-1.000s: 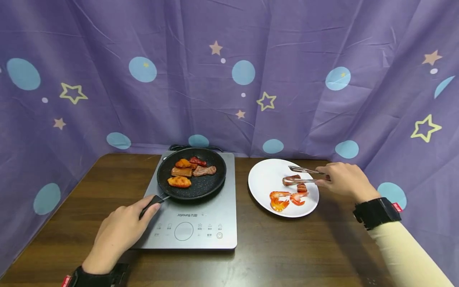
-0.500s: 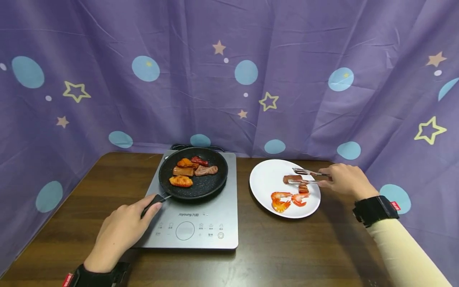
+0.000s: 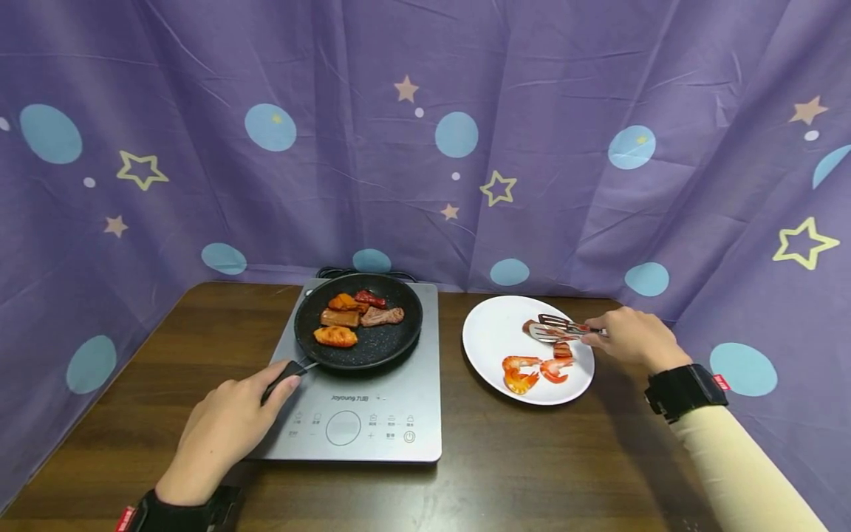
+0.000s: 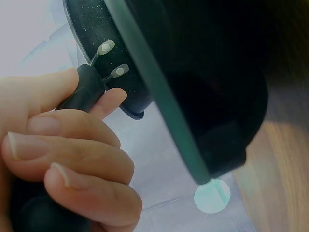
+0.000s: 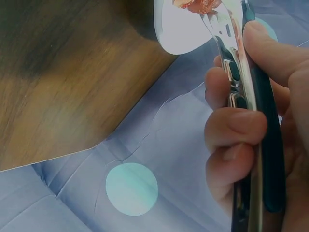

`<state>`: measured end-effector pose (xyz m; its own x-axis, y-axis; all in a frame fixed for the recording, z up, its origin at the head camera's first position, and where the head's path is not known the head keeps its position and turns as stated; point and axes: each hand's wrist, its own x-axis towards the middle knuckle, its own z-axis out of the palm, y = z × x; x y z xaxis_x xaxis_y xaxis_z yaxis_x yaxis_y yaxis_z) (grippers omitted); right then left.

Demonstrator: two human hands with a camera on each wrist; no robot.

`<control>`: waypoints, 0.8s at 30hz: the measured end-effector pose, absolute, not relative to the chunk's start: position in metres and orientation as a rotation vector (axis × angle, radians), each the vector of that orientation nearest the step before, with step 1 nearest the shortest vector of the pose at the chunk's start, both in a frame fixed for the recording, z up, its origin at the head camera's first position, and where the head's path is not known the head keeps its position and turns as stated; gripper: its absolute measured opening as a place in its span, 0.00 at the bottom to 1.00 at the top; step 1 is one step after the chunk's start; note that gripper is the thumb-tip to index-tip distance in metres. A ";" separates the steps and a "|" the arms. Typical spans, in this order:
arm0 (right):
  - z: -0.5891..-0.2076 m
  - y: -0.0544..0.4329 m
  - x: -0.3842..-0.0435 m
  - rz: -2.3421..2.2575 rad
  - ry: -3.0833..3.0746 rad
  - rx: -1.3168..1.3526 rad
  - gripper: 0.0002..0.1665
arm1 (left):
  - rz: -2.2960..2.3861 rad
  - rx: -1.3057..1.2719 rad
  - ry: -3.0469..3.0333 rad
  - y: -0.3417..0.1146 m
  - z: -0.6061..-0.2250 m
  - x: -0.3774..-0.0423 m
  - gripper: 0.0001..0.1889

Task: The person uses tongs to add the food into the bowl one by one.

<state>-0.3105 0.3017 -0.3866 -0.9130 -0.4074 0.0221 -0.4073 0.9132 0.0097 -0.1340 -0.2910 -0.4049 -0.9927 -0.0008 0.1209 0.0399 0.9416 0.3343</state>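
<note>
i have the left hand (image 3: 229, 423) wrapped round the pan handle (image 3: 286, 378) and the right hand (image 3: 636, 338) gripping tongs (image 3: 547, 335), held narrow about a brown meat piece (image 3: 527, 326) within the white plate (image 3: 487, 334), near shrimp (image 3: 520, 377). the pan (image 3: 392, 345), bearing several food pieces (image 3: 340, 318), sits on a silver cooktop (image 3: 392, 395).

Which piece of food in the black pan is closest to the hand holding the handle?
The yellow-orange piece at the front of the pan, nearest the left hand. The other pieces all lie farther back.
</note>
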 end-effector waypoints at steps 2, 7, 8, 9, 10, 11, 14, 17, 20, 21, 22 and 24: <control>-0.387 0.301 -0.310 -0.003 -3.053 0.646 0.23 | -0.516 -0.030 -2.975 -0.291 -0.405 -0.133 0.32; -0.389 0.301 -0.311 0.012 -3.056 0.623 0.24 | -0.517 -0.030 -2.976 -0.290 -0.405 -0.133 0.32; -0.391 0.301 -0.310 0.016 -3.058 0.614 0.24 | -0.517 -0.029 -2.978 -0.290 -0.405 -0.133 0.32; -0.392 0.301 -0.310 0.021 -3.059 0.607 0.24 | -0.518 -0.030 -2.980 -0.290 -0.405 -0.133 0.33; -0.393 0.301 -0.310 0.028 -3.059 0.597 0.24 | -0.518 -0.030 -2.982 -0.290 -0.405 -0.133 0.33; -0.394 0.301 -0.309 0.031 -3.058 0.590 0.24 | -0.516 -0.030 -2.982 -0.290 -0.404 -0.134 0.33; -0.396 0.300 -0.308 0.050 -3.057 0.569 0.24 | -0.507 -0.031 -2.983 -0.291 -0.404 -0.134 0.33; -0.398 0.300 -0.307 0.055 -3.048 0.564 0.25 | -0.502 -0.028 -2.982 -0.290 -0.404 -0.134 0.32; -0.400 0.300 -0.306 0.064 -3.036 0.562 0.26 | -0.504 -0.024 -2.981 -0.290 -0.404 -0.134 0.32; -0.400 0.300 -0.306 0.068 -3.032 0.560 0.26 | -0.506 -0.025 -2.981 -0.290 -0.404 -0.134 0.32; -0.400 0.299 -0.305 0.073 -3.028 0.558 0.26 | -0.506 -0.026 -2.980 -0.291 -0.404 -0.134 0.32; -0.400 0.298 -0.304 0.076 -3.019 0.558 0.26 | -0.508 -0.026 -2.976 -0.290 -0.404 -0.133 0.31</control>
<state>-0.3041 0.2985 -0.4004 -0.9316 -0.3548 0.0782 -0.3583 0.9329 -0.0358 -0.1334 -0.2901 -0.4044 -0.9924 -0.0039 0.1230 0.0371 0.9435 0.3293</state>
